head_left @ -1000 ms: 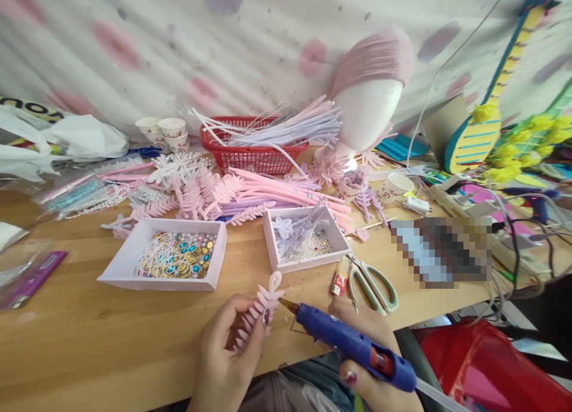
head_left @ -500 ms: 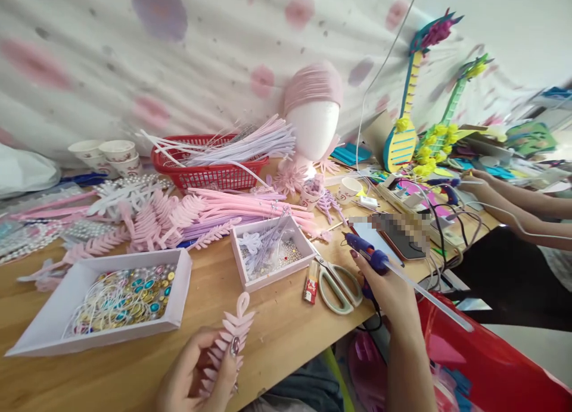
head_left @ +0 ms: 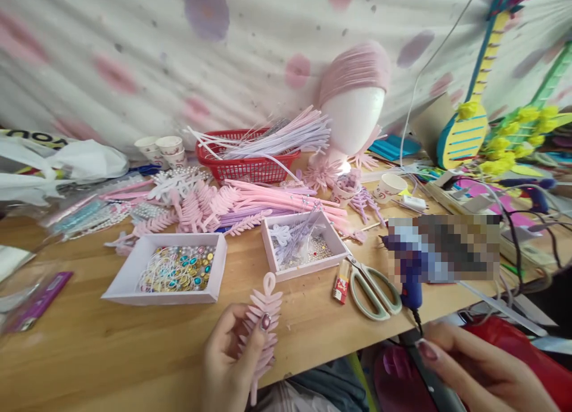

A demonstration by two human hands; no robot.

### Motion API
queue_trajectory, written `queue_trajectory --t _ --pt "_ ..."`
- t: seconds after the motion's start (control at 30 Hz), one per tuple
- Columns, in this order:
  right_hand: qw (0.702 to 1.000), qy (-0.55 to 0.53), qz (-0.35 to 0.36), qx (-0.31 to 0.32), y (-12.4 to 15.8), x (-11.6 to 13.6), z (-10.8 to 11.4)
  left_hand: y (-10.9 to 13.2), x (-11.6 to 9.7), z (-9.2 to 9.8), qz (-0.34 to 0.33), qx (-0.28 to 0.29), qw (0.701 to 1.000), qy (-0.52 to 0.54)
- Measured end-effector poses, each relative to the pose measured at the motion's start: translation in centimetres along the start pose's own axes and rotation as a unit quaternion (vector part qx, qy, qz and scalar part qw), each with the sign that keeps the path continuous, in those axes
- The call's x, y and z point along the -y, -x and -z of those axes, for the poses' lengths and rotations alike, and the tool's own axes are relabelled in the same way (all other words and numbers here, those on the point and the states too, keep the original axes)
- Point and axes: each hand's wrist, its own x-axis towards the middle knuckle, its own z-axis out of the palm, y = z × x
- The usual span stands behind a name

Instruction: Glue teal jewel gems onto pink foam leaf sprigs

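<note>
At the bottom centre, your left hand pinched the pink leaf nearly upright. At the lower right, your right hand was curled near the glue gun; I could not tell whether its fingertips met.

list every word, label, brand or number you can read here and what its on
"OU": large dark letters on the printed item by the white plastic bag; the letter before is unclear
Lighter: label too small to read
Paper cups: red print too blurred to read
Purple strip at left: marks too small to read
</note>
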Motion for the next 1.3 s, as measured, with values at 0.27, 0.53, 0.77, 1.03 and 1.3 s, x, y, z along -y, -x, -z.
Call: queue_trajectory --t 0.27,0.53,0.77,1.03,1.3 --pt "0.934 -0.309 -0.024 0.178 -0.4 4.8 -15.2 0.1 0.6 -0.6 -0.054 0.062 0.996 0.043" --pt "0.917 -0.352 -0.094 0.161 -0.4 4.9 -16.3 0.2 0.6 -1.1 -0.159 0.039 0.986 0.025" --pt "0.916 -0.356 -0.124 0.142 -0.7 4.6 -16.9 0.0 1.4 -0.6 -0.202 0.032 0.979 -0.013" --pt "0.918 -0.364 -0.102 0.123 -1.3 3.5 -17.5 0.3 1.5 -0.3 -0.257 0.048 0.962 -0.075" --pt "0.924 -0.348 -0.126 0.098 -1.3 4.9 -16.3 -2.2 -4.6 5.0 -0.386 -0.089 0.876 -0.276"
